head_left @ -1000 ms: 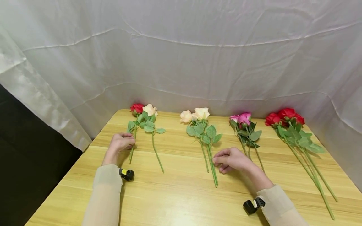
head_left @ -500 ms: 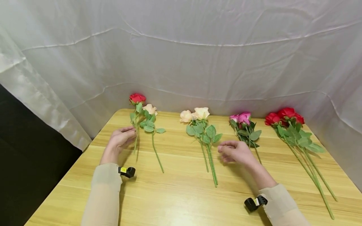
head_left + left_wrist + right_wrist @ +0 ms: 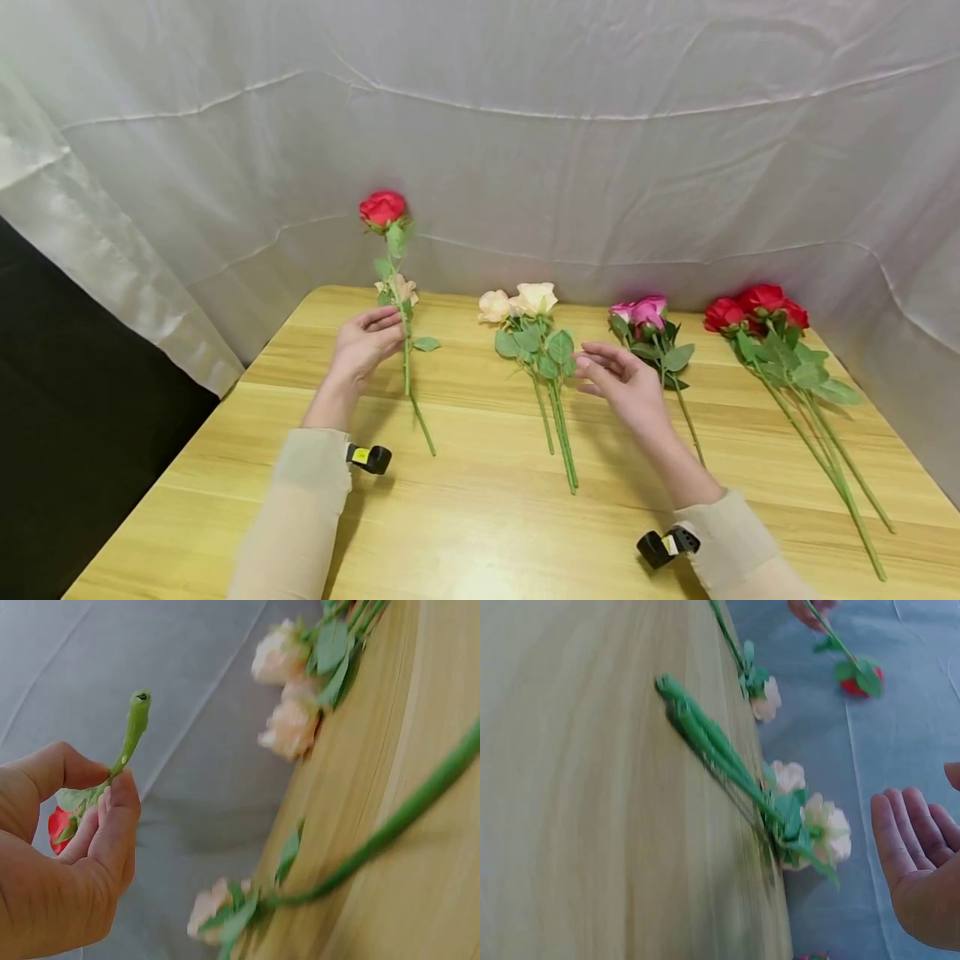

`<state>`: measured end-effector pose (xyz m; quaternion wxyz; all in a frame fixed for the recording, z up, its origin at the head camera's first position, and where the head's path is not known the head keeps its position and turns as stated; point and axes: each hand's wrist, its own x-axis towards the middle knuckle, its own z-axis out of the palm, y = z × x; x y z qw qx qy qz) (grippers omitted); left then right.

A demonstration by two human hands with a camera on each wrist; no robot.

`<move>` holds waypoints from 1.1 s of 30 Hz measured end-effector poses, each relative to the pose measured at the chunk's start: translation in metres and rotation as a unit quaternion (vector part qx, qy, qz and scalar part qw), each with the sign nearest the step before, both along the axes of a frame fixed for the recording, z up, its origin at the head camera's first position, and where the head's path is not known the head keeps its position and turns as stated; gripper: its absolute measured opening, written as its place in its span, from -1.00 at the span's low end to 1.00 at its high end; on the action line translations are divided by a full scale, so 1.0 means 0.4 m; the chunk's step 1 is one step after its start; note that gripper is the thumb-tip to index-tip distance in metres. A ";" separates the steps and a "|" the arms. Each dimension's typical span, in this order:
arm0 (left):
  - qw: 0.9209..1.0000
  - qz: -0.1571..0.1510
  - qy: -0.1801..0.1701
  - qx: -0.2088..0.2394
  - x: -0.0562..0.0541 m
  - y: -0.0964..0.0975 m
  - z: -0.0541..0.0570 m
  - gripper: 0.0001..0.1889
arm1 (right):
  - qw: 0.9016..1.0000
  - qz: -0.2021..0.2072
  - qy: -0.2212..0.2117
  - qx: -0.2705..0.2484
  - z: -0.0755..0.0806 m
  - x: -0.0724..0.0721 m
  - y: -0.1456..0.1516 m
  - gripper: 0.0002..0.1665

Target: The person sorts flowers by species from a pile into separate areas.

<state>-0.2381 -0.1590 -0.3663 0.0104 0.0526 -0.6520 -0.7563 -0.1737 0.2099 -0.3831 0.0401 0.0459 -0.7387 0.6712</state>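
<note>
Between thumb and fingers, my left hand (image 3: 365, 343) pinches the green stem of a red rose (image 3: 383, 209), raised above the table with its bloom up. The left wrist view shows the cut stem end (image 3: 140, 697) sticking out past my fingertips. Behind the held stem lies a single peach rose (image 3: 406, 289), partly covered by it. My right hand (image 3: 626, 385) hovers with fingers extended and holds nothing, just right of a bunch of cream and peach roses (image 3: 535, 302). In the right wrist view, its fingers (image 3: 900, 832) are spread apart from those roses.
Pink-purple roses (image 3: 647, 312) lie beyond my right hand. At the far right, a bunch of red roses (image 3: 761, 302) lies with long stems toward the front. A grey-white curtain (image 3: 480, 183) hangs behind the wooden table (image 3: 465, 533).
My left hand has lifted the red rose off the table and carried it up and to the right. My right hand has drawn away from the cream rose stems, moving up.
</note>
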 end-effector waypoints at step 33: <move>0.987 -0.126 0.096 -0.010 0.143 0.326 -0.006 -0.51 | 0.988 0.135 -0.062 -0.032 -0.031 0.091 -0.154 -0.50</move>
